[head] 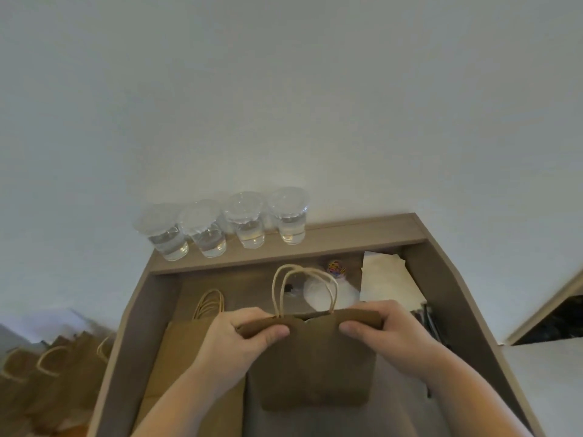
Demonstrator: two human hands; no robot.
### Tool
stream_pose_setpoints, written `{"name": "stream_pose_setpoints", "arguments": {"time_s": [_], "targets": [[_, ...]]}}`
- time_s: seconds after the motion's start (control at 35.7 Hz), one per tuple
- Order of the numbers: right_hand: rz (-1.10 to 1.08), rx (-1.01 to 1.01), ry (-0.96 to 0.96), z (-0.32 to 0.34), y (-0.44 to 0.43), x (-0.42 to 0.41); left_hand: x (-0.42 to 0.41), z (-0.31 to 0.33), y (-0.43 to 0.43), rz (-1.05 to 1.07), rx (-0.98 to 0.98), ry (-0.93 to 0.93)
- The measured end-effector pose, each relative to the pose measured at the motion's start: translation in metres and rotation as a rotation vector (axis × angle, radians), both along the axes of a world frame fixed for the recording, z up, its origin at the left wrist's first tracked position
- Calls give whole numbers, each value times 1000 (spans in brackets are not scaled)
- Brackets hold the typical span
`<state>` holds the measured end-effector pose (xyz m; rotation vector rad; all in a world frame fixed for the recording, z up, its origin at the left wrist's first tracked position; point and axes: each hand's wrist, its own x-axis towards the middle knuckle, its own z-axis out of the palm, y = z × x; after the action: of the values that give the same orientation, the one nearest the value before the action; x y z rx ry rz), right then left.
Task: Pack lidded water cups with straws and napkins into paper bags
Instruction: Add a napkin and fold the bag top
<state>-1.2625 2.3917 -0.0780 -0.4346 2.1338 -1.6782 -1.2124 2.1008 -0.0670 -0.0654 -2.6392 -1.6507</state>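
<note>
I hold a brown paper bag (312, 370) upright over the desk, its twine handles standing up. My left hand (239, 339) pinches the left part of its top edge and my right hand (388, 332) pinches the right part. Several clear lidded cups of water (220, 228) stand in a row on the raised back ledge. A stack of white napkins (388, 279) lies at the back right. Dark straws (430, 323) lie beside the napkins, partly hidden by my right hand.
A pile of flat paper bags (179, 357) lies on the desk at the left. Several standing paper bags (47, 373) line the floor at far left. A white plastic wrapper (318, 294) and a small colourful item (336, 268) sit behind the held bag. The wall rises behind the wooden ledge (362, 231).
</note>
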Motion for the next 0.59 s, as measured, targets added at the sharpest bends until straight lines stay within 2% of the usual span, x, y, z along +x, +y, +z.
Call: {"name": "stream_pose_setpoints", "arguments": {"time_s": [0.11,0.31,0.48,0.59], "targets": [[-54,-5,-23,-7,-4,3,7,1,4,32,-20,-52],[-99,-74,-8,-8,-9,6,7,18,-1,27,-181,-83],[-65,-96,-47,-8,-12,6,7,26,-5,0,-288,-123],[20,-56,-45,-8,-10,2,7,28,-9,-60,-439,-171]]}}
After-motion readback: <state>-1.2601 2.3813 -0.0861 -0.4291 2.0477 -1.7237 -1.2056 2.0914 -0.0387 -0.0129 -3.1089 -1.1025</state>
